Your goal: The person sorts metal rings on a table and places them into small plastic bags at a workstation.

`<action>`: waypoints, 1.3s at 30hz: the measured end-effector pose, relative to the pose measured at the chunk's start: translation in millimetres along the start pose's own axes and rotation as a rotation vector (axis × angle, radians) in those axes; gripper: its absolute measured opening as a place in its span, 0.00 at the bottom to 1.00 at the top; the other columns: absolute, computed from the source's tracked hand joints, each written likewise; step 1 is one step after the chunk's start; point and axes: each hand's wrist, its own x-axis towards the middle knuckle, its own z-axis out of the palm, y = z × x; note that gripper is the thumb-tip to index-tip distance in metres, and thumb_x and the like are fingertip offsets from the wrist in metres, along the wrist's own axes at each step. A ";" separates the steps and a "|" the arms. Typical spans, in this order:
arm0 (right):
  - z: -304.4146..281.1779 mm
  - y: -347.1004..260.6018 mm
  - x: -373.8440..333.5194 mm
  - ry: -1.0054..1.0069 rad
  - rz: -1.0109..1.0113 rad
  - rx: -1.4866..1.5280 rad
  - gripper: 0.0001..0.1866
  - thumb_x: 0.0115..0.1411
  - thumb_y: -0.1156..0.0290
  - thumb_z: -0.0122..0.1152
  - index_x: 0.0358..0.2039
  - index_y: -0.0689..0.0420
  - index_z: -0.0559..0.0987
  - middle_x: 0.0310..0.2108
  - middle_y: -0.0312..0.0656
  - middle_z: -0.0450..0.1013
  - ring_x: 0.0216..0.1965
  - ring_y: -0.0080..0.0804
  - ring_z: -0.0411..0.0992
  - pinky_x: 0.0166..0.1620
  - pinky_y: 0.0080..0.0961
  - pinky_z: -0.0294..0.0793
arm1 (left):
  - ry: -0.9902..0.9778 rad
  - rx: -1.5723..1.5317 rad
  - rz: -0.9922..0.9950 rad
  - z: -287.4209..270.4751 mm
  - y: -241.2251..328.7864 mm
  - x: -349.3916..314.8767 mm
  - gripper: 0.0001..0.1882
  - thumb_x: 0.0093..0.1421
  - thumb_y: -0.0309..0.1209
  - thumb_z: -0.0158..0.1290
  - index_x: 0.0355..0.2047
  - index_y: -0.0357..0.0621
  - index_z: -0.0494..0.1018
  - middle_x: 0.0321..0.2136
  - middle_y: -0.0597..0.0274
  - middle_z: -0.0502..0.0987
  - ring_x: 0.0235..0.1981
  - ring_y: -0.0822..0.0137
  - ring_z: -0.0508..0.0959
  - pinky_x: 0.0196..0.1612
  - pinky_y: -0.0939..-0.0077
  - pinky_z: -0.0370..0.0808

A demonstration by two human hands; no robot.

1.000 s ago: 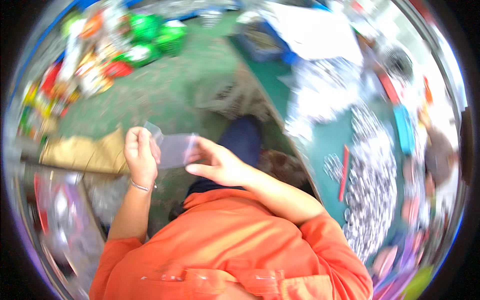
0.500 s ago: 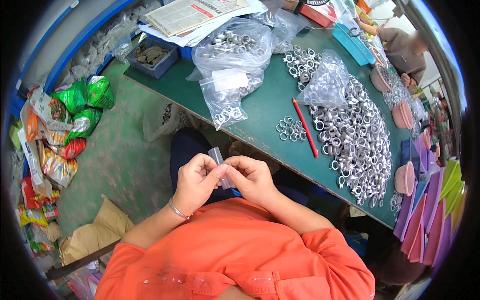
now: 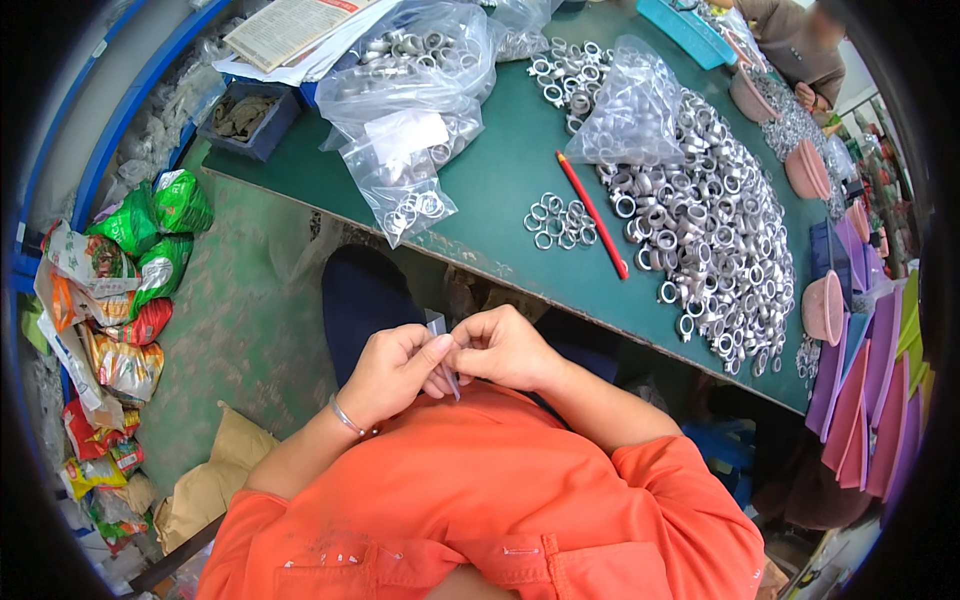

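Between my hands, in front of my orange shirt, is a small clear plastic bag (image 3: 436, 324). My left hand (image 3: 398, 366) pinches it with thumb and fingers. My right hand (image 3: 502, 347) grips its edge from the other side, the two thumbs almost meeting. Past the table's near edge lies a small group of metal rings (image 3: 560, 221), with a red pen (image 3: 592, 215) beside it. Right of the pen spreads a large heap of silver metal rings (image 3: 710, 230), with a clear bag of rings (image 3: 632, 105) resting on its far part.
On the green table (image 3: 480, 215) a big clear bag of rings (image 3: 400, 80) lies left, near papers (image 3: 290, 35) and a blue-grey bin (image 3: 250, 120). Pink baskets (image 3: 822, 308) and a turquoise tray (image 3: 688, 30) stand right. Another person (image 3: 790, 40) sits across. Colourful packets (image 3: 150, 270) lie on the floor.
The view has shifted, so the table sits higher and further left in the picture. The small plastic bag has turned more edge-on between my fingers; both hands still hold it.
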 end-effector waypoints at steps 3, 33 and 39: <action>-7.6 -5.6 -3.7 -0.016 0.053 0.012 0.08 0.52 0.74 0.62 0.25 0.67 0.80 0.22 0.39 0.76 0.25 0.20 0.73 0.30 0.20 0.75 | -0.030 0.035 -0.027 3.0 -0.4 1.5 0.15 0.68 0.34 0.47 0.30 0.34 0.72 0.25 0.58 0.79 0.25 0.73 0.80 0.28 0.81 0.78; -28.9 11.7 -16.0 0.075 -0.205 -0.468 0.04 0.53 0.77 0.59 0.27 0.64 0.78 0.27 0.44 0.74 0.29 0.33 0.74 0.31 0.25 0.73 | -0.080 0.110 -0.184 16.6 -2.0 32.9 0.11 0.66 0.30 0.50 0.30 0.33 0.70 0.26 0.53 0.79 0.29 0.67 0.82 0.31 0.78 0.81; -33.5 10.6 -14.9 0.057 -0.208 -0.426 0.03 0.51 0.77 0.60 0.26 0.63 0.78 0.27 0.42 0.74 0.28 0.29 0.73 0.30 0.23 0.72 | -0.119 0.130 -0.195 15.9 -1.5 35.3 0.10 0.66 0.29 0.49 0.31 0.33 0.69 0.27 0.51 0.80 0.30 0.65 0.83 0.32 0.77 0.81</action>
